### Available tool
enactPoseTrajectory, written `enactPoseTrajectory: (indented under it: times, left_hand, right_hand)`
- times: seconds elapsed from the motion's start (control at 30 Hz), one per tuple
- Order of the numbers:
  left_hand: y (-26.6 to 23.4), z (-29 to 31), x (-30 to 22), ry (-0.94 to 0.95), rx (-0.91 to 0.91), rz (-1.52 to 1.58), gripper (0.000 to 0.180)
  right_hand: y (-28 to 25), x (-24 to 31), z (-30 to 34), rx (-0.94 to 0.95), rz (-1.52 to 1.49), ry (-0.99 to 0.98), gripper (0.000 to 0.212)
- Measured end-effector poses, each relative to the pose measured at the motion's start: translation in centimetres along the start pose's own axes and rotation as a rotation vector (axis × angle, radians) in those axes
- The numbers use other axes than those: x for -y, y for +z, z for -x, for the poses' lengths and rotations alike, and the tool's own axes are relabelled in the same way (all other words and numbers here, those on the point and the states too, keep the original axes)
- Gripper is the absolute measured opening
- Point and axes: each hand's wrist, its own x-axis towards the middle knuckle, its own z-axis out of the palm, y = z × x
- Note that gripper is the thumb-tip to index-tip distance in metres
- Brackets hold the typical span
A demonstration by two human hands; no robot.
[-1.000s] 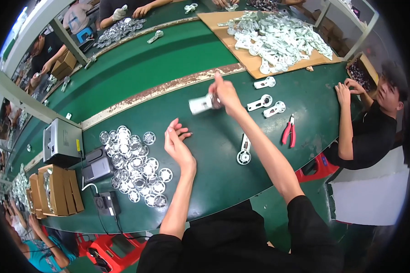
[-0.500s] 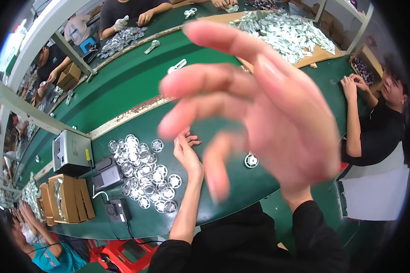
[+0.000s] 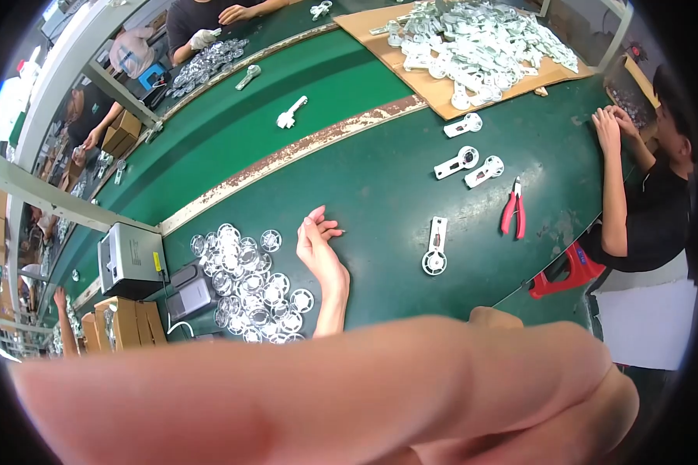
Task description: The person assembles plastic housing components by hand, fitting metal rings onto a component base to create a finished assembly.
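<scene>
My right hand (image 3: 411, 380) fills the lower part of the view, very close to the camera. One long finger stretches across to the left, others bend at the right, and no object shows in it. My left hand (image 3: 322, 248) rests on the green table, loosely curled with fingers apart and nothing visible in it. Beside it on the left lies a heap of round spoked discs (image 3: 248, 287), clear and white. To its right is a white plastic part (image 3: 436, 246) with a long handle and a round spoked end.
Three similar white parts (image 3: 457, 159) and red-handled nippers (image 3: 513, 209) lie farther right. Many more are piled on cardboard (image 3: 411, 74). A green conveyor belt (image 3: 248, 124) runs behind a worn rail. A grey metal box (image 3: 130, 260) stands left; a co-worker (image 3: 644, 194) sits right.
My right hand has moved down and nearer the camera, uncovering the white parts, nippers and cardboard pile. My left hand has stayed almost in place.
</scene>
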Motion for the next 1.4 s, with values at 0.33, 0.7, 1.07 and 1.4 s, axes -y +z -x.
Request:
enactPoseTrajectory:
  times: [0.33, 0.7, 1.07, 1.4]
  left_hand:
    - [0.7, 0.3, -0.4, -0.039, 0.030, 0.015, 0.037]
    - [1.3, 0.5, 0.1, -0.039, 0.020, 0.029, 0.037]
    - [2.0, 0.4, -0.5, -0.072, 0.004, 0.036, 0.036]
    - [0.7, 0.8, -0.1, -0.079, 0.079, 0.073, 0.020]
  right_hand:
    - [1.0, 1.0, 1.3, -0.008, -0.109, 0.043, 0.047]
    - [2.1, -1.4, -5.1, -0.009, -0.288, 0.104, 0.050]
    - [2.9, -2.4, -9.5, -0.021, -0.448, 0.179, 0.054]
    - [-4.0, -5.0, -9.9, -0.281, -0.106, 0.156, 0.041]
